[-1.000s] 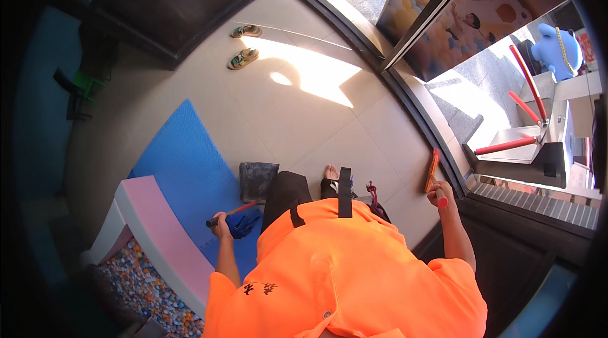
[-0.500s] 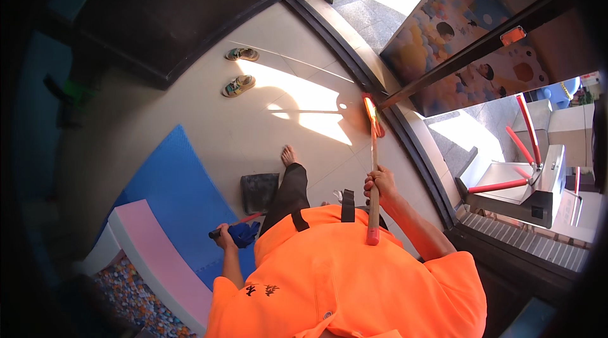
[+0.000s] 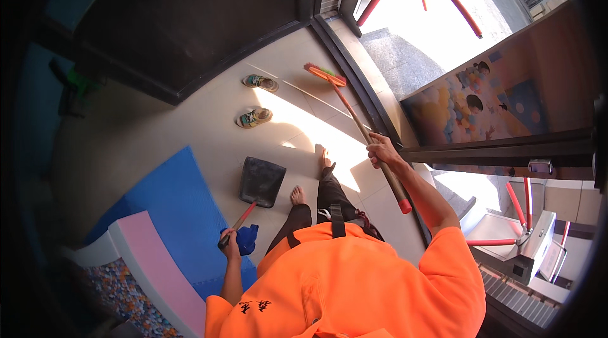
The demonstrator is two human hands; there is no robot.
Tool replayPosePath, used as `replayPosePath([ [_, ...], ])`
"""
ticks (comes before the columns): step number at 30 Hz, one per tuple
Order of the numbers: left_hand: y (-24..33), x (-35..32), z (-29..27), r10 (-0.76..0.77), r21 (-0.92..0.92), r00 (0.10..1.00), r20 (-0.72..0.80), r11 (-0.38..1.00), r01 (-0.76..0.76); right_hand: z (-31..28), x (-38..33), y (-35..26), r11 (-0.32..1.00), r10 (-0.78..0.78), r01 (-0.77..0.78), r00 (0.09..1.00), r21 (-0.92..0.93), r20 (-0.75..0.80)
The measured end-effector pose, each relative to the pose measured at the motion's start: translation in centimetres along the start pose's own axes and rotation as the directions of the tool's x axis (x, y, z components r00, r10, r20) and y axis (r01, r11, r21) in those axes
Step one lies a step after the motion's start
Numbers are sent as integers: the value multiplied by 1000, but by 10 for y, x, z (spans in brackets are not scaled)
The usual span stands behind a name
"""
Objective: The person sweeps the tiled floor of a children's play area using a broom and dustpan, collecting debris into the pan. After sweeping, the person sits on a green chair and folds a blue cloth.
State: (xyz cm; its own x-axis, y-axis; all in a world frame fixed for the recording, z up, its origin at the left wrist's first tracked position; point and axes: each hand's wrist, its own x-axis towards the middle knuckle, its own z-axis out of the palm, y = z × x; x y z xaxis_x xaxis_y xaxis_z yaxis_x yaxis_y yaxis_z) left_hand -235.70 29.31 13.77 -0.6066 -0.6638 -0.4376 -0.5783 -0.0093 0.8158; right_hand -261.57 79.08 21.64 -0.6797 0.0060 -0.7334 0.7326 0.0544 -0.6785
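Observation:
My right hand (image 3: 383,150) is closed around the wooden handle of a broom (image 3: 354,115), whose red end cap points back toward my right side. The orange broom head (image 3: 327,76), with red and green bristles, is at the floor beside the door threshold. Down on the left, my left hand (image 3: 231,243) is wrapped round the dark grip of a long-handled dustpan (image 3: 262,179). Its black pan lies in front of my feet. A bunched blue cloth (image 3: 247,240) hangs at my left hand; whether the fingers also grip it I cannot tell.
A pair of sneakers (image 3: 254,117) stands on the tiles left of the broom. Blue mats (image 3: 174,195) and a pink-topped ball-pit wall (image 3: 152,252) are at the left. The dark threshold (image 3: 354,75) runs along the right, beside a glass door (image 3: 500,100) and red-armed turnstiles (image 3: 525,236).
The broom head has swung left and farther off along the threshold. My feet have stepped forward, and the dustpan shows more fully. My view has turned slightly.

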Motion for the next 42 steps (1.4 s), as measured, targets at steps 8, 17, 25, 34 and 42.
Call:
replayPosePath([
  [8, 38, -9, 58, 8, -111, 976, -218, 993, -33, -16, 183, -120, 888, -234, 293, 951, -355, 200],
  [17, 98, -5, 115, -1, -25, 964, -267, 1000, -6, -37, 283, -164, 856, -88, 165, 980, -490, 176],
  [25, 117, 10, 111, 27, 113, 999, -39, 993, -23, -122, 185, -25, 614, -94, 72, 995, -786, 18],
  [34, 98, 42, 80, 184, 196, 936, 299, 948, -249, -87, -86, 171, 756, 178, -299, 950, -583, -256],
  [42, 45, 73, 20, 203, 172, 885, 418, 940, -296, 51, -288, 325, 865, 167, -302, 927, -401, -337],
])
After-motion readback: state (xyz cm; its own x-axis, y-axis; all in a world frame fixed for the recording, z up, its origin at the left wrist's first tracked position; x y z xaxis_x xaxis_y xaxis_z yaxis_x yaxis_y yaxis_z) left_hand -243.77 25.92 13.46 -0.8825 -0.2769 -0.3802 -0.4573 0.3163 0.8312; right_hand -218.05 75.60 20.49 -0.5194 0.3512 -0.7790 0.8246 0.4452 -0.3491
